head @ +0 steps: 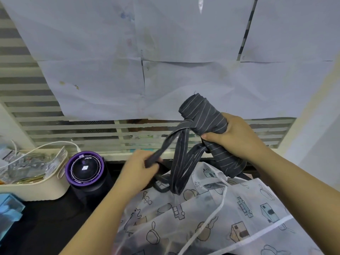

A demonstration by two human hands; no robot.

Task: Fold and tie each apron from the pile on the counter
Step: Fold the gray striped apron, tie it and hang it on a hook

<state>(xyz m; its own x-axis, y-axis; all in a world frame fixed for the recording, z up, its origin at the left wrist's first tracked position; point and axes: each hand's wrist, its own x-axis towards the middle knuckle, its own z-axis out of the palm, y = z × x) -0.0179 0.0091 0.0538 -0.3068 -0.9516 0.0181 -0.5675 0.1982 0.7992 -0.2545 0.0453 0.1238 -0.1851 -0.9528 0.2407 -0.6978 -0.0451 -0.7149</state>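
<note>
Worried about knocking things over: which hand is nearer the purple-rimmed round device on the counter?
Left. The left hand, gripping a strap, is just right of the purple-rimmed device; the right hand holds the rolled grey apron farther right and higher.

- left hand point(141, 169): lower of two, back toward camera, fingers curled into fist round dark grey striped fabric strap point(166, 145)
- left bare forearm point(99, 221): enters from bottom edge, angled up and right
- right hand point(234, 137): higher, fingers wrapped over rolled dark grey pinstriped apron bundle point(201, 115), thumb pressed against its near side
- right bare forearm point(296, 183): enters from lower right, angled up and left
- hands apart; strap runs from bundle to left hand
</note>
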